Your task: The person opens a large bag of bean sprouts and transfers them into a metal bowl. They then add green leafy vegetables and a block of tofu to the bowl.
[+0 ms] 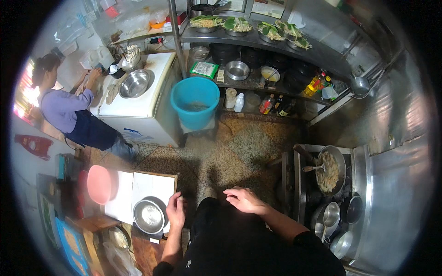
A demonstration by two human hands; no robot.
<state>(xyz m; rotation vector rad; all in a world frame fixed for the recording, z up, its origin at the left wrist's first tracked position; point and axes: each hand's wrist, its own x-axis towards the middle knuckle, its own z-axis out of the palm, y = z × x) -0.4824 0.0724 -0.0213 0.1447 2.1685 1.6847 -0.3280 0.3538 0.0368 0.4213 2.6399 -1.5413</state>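
Note:
My left hand (176,210) is raised beside a round metal pot (151,215), its fingers loosely curled and nothing visible in them. Whether it touches the pot's rim I cannot tell. The pot stands on a white worktop (154,183) and shows a bright, shiny bottom. My right hand (244,200) hovers before my dark clothing, palm down, fingers slightly apart and holding nothing. To its right, a wok (340,172) on the stove holds sliced, cooked-looking food (328,174), with a wooden-handled ladle (314,168) resting in it.
A co-worker (65,107) stands at the far left by a white chest freezer (134,126). A blue tub (195,117) stands near the shelves. Plates of greens (236,26) line the upper shelf. Beside my left arm lies a wooden board (146,250). Pans and a ladle (331,214) crowd the stove.

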